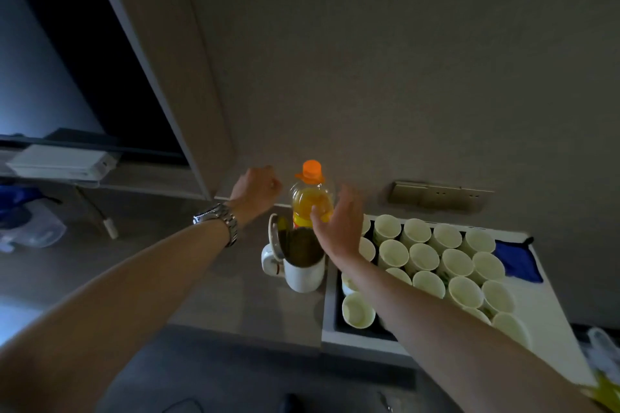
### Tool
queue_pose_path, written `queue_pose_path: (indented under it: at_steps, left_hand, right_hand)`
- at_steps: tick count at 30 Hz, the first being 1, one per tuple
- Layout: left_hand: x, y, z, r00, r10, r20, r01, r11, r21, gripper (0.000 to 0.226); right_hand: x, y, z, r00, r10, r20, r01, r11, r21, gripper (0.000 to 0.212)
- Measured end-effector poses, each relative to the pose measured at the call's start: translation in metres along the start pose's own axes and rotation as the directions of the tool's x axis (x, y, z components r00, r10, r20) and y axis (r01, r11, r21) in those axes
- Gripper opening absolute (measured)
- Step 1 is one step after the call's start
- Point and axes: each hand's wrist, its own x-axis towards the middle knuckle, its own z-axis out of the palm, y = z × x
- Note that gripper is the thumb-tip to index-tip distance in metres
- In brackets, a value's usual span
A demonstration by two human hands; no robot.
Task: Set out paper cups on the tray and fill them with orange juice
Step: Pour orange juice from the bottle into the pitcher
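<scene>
While my right hand reaches in front of the orange juice bottle, its fingers are straight and spread wide, the thumb lying across the lower part of the bottle, though I cannot tell whether it touches. The bottle stands upright on the grey counter, its orange cap on, just behind a white mug whose lid is tipped open. My left hand, with a metal watch on the wrist, hangs just left of the bottle with its fingers curled in, holding nothing that I can see. To the right lies the white tray, its dark inside packed with paper cups standing upright in rows, touching one another. A blue cloth lies at the tray's far right.
</scene>
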Motion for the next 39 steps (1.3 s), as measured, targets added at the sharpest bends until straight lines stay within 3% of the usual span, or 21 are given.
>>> queue_pose_path:
  at_steps: [2,4,6,8,14,23,28,30,34,39]
  left_hand:
    - [-0.010,-0.011,0.007,0.988,-0.087,0.124,0.085,0.996,0.019,0.026]
    - [-0.017,-0.019,0.012,0.971,-0.152,0.182,0.162,0.986,-0.040,0.031]
    - [-0.022,-0.022,0.016,0.949,-0.191,0.251,0.229,0.965,-0.130,0.038]
    - [-0.029,-0.019,0.016,0.914,-0.222,0.341,0.308,0.925,-0.223,0.040]
    - [-0.030,-0.025,0.020,0.896,-0.295,0.332,0.393,0.876,-0.281,0.031]
    - [-0.029,-0.014,0.030,0.878,-0.266,0.398,0.437,0.784,-0.441,0.027]
    - [-0.028,-0.018,0.047,0.908,-0.156,0.389,0.267,0.931,-0.250,0.022]
    - [-0.029,-0.019,0.058,0.931,-0.136,0.339,0.205,0.962,-0.179,0.024]
    - [-0.031,-0.018,0.069,0.899,-0.176,0.401,0.249,0.959,-0.138,0.044]
    - [-0.035,-0.016,0.081,0.886,-0.243,0.395,0.298,0.951,-0.083,0.049]
  right_hand:
    - [-0.012,-0.009,0.001,0.995,-0.092,0.027,0.091,0.995,0.045,0.031]
    - [-0.018,-0.021,0.001,0.972,-0.101,0.213,0.090,0.994,0.059,0.011]
    - [-0.023,-0.035,0.001,0.936,-0.092,0.340,0.071,0.995,0.076,0.020]
    - [-0.026,-0.047,0.002,0.927,-0.084,0.366,0.059,0.995,0.078,0.031]
    - [-0.034,-0.054,0.012,0.931,-0.109,0.349,0.125,0.992,-0.025,0.030]
    - [-0.036,-0.041,0.011,0.952,-0.004,0.305,0.027,0.997,-0.071,0.035]
    - [-0.037,-0.024,0.004,0.978,0.077,0.195,-0.060,0.994,-0.091,0.048]
    - [-0.036,-0.014,0.001,0.963,0.144,0.229,-0.128,0.988,-0.084,0.045]
    - [-0.032,0.013,0.000,0.911,0.263,0.318,-0.259,0.964,-0.054,0.032]
    - [-0.042,0.033,0.005,0.897,0.295,0.328,-0.301,0.953,-0.035,0.034]
